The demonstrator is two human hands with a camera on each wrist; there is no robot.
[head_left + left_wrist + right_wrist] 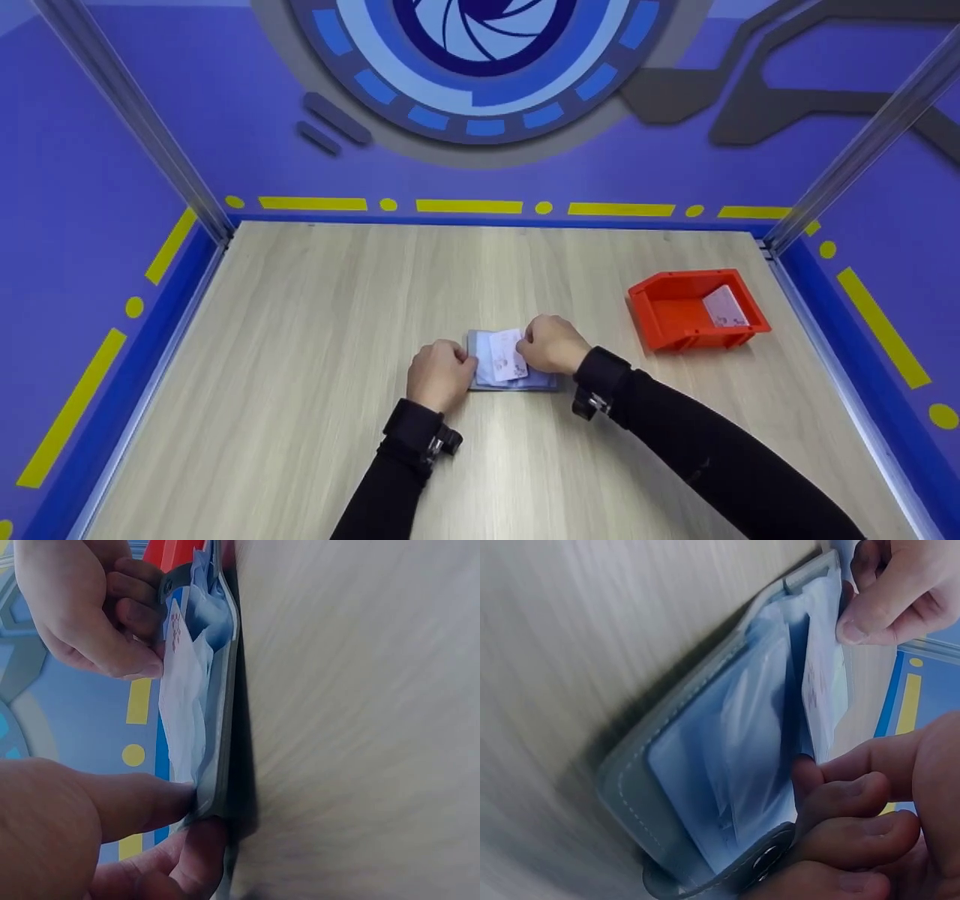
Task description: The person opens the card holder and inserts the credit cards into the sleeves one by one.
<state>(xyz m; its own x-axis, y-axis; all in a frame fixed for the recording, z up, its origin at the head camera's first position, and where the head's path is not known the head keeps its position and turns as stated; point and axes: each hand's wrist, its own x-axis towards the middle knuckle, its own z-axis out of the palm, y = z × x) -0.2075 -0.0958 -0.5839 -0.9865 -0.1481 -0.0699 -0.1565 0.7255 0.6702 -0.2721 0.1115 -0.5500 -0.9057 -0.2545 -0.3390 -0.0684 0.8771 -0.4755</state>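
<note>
A grey card holder [630,799] with stitched edges lies open on the table, its clear plastic sleeves [739,742] fanned inside. My left hand [439,375] pinches the holder's left edge, thumb on top and fingers beneath in the left wrist view. Between the thumb and finger of my right hand [553,343] is a pale card [508,356] with reddish print. That card overlaps the sleeves, slightly raised at the right-hand side. A strap [761,862] with a metal snap sticks out by my right fingers. Sleeve film hides part of the card's far face.
To the right on the wooden table [315,315] stands a red bin [664,322], with another pale printed card [725,306] leaning inside it. Blue printed panels [187,142] with metal corner posts wall in the table's back and sides.
</note>
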